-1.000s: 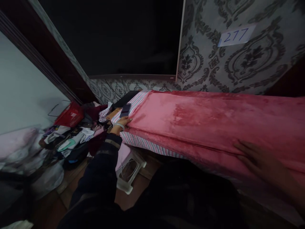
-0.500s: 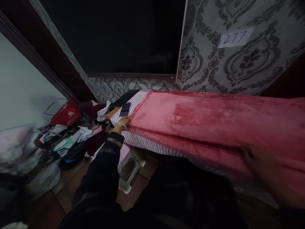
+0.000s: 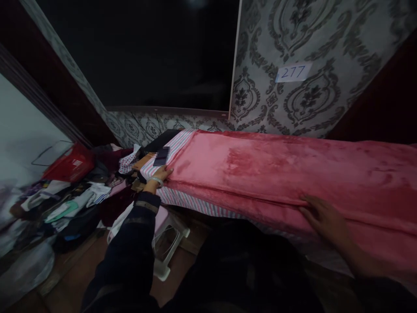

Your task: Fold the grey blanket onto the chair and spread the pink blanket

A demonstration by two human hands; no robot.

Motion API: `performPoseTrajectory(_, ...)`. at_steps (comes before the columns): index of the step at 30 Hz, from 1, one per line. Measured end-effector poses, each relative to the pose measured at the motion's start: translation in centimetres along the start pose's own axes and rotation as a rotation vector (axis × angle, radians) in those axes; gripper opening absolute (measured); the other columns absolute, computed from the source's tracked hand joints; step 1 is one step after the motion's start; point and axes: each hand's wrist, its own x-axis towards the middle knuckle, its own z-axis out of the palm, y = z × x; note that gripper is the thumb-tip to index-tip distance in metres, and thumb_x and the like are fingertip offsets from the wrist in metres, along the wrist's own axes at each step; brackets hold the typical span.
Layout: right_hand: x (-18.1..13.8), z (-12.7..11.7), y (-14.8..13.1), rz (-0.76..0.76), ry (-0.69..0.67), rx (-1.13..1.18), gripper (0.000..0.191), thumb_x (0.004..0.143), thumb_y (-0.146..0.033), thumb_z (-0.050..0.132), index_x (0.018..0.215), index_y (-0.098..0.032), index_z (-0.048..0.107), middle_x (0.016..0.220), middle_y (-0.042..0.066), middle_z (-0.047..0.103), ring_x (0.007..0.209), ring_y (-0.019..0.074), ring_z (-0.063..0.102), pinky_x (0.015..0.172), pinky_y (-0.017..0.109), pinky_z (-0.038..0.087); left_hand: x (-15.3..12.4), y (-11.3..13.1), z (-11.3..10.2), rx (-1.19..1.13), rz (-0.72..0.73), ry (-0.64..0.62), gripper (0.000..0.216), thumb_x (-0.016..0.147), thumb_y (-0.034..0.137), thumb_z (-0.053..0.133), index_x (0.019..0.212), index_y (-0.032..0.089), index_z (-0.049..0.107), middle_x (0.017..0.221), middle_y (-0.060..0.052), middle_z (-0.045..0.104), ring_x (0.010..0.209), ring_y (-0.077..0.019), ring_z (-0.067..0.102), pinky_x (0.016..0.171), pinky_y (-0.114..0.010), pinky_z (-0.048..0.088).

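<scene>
A pink-red plush blanket [image 3: 260,161] lies folded in a long strip over a pink, grey and white striped cloth [image 3: 195,204]. At its left front corner, my left hand [image 3: 162,174] is closed on the blanket's edge, the thumb lying on top. A bracelet circles that wrist. Further right, my right hand [image 3: 325,219] pinches the fold along the front of the blanket between thumb and fingers. Just beyond my left hand, a dark phone [image 3: 161,156] rests on the striped cloth.
A large dark television [image 3: 146,56] hangs on the patterned wall, beside a paper marked 277 [image 3: 293,72]. Below my left arm stands a white plastic stool [image 3: 164,248]. On the left are a red basket [image 3: 73,165] and a heap of clothes [image 3: 84,200].
The view has turned somewhat to the right, so most things sit further left. My left hand stays at the blanket's corner; my right hand appears slightly further left along the fold.
</scene>
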Motion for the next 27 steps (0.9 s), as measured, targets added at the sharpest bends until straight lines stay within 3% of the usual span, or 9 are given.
performPoseTrajectory(3,-0.3,0.2,0.3,-0.036,0.012,0.021,0.045,0.094,-0.051,0.05,0.124,-0.02,0.065,0.122,0.015,0.071,0.113,0.0333,0.066,0.1,0.052,0.055,-0.4,0.3,-0.1,-0.043,-0.01,-0.037,0.065,0.083,0.045,0.077,0.136,0.015,0.056,0.08,-0.002,0.068,0.047,-0.0121,0.054,0.05,-0.028,0.05)
performPoseTrajectory(7,-0.5,0.7,0.5,-0.033,0.044,0.031,0.044,0.095,-0.049,0.048,0.124,-0.021,0.065,0.121,0.014,0.071,0.113,0.0329,0.067,0.099,0.055,0.055,-1.1,0.4,-0.5,-0.073,0.011,-0.056,0.064,0.089,0.037,0.072,0.144,0.015,0.048,0.077,0.002,0.064,0.043,-0.0085,0.048,0.047,-0.024,0.047)
performPoseTrajectory(11,-0.3,1.0,0.9,-0.028,0.042,0.018,0.044,0.095,-0.047,0.048,0.125,-0.02,0.066,0.123,0.015,0.071,0.114,0.0328,0.067,0.1,0.055,0.054,-0.9,-0.1,-0.5,-0.088,0.016,-0.023,0.057,0.093,0.029,0.067,0.145,0.017,0.049,0.071,0.003,0.061,0.045,-0.0099,0.051,0.05,-0.024,0.048)
performPoseTrajectory(14,-0.2,0.9,1.1,-0.056,0.011,-0.011,0.043,0.096,-0.044,0.046,0.126,-0.02,0.065,0.124,0.015,0.07,0.116,0.0317,0.066,0.1,0.053,0.055,-0.3,-0.5,-0.2,-0.102,0.017,-0.013,0.058,0.089,0.033,0.073,0.141,0.017,0.053,0.066,0.005,0.058,0.043,-0.01,0.049,0.049,-0.024,0.048)
performPoseTrajectory(22,0.3,0.2,0.0,-0.077,-0.096,-0.174,0.054,0.096,-0.016,0.033,0.144,-0.02,0.056,0.136,0.013,0.065,0.121,0.0276,0.064,0.102,0.048,0.055,-0.5,-0.3,0.1,-0.198,-0.024,0.002,0.049,0.09,0.026,0.07,0.136,0.015,0.057,0.062,0.006,0.056,0.039,-0.0097,0.047,0.044,-0.022,0.043)
performPoseTrajectory(27,0.6,-1.0,-0.2,-0.048,-0.026,-0.211,0.049,0.094,-0.015,0.032,0.129,-0.012,0.067,0.124,0.017,0.07,0.114,0.0298,0.067,0.097,0.046,0.057,-0.9,0.1,0.4,-0.197,-0.038,0.02,0.049,0.09,0.024,0.069,0.137,0.015,0.056,0.061,0.006,0.057,0.041,-0.0101,0.047,0.046,-0.022,0.044)
